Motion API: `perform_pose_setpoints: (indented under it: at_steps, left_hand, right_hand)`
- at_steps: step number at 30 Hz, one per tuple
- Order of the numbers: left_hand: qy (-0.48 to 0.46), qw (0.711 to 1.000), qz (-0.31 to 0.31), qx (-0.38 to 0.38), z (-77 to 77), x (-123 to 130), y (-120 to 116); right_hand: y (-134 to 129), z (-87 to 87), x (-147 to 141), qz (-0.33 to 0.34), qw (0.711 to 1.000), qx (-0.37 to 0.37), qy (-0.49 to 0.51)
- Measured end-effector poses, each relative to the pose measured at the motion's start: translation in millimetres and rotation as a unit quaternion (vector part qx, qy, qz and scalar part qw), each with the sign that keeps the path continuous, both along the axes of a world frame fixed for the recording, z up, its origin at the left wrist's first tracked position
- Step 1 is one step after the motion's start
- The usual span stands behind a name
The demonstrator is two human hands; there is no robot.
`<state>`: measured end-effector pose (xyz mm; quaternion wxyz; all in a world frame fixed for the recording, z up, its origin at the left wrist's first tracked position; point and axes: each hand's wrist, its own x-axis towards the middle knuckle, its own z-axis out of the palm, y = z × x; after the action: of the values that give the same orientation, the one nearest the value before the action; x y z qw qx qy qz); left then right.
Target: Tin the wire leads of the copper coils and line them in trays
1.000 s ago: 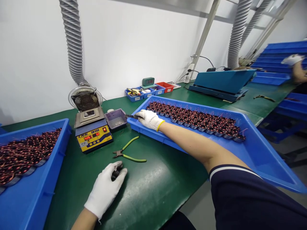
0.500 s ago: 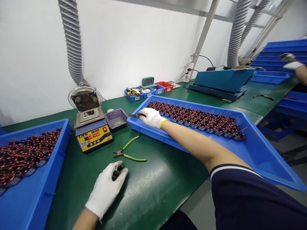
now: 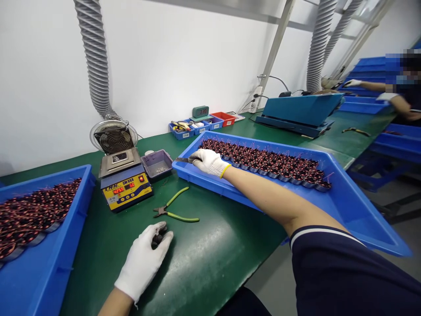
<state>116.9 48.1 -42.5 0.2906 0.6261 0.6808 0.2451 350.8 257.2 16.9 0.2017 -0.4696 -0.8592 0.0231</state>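
- Further in view: co-worker.
- Pinching metal tool in right hand, at right tray's left edge.
- Cupping black part in left hand, near worktop's front edge.
- Better: light, steady pinch.

Bright, glare on tabletop, stretched edges

Factory workshop, green workbench, solder pot, exhaust ducts

Dark object half-hidden by left fingers
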Motion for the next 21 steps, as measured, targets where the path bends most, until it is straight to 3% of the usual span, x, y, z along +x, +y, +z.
perform_pose_setpoints:
  at_steps: [12,21]
  left_hand:
    - [-0.008,1.0,0.0,0.005,-1.9,-1.0,-0.9]
    - [-0.001,1.0,-0.006,0.005,1.4,0.4,-2.2]
  right_hand:
    - [-1.7,-1.9,2.3,-0.013,0.998,-0.033,0.046]
    - [5.4,-8.1,-2.7,-0.05,0.975,-0.07,0.207]
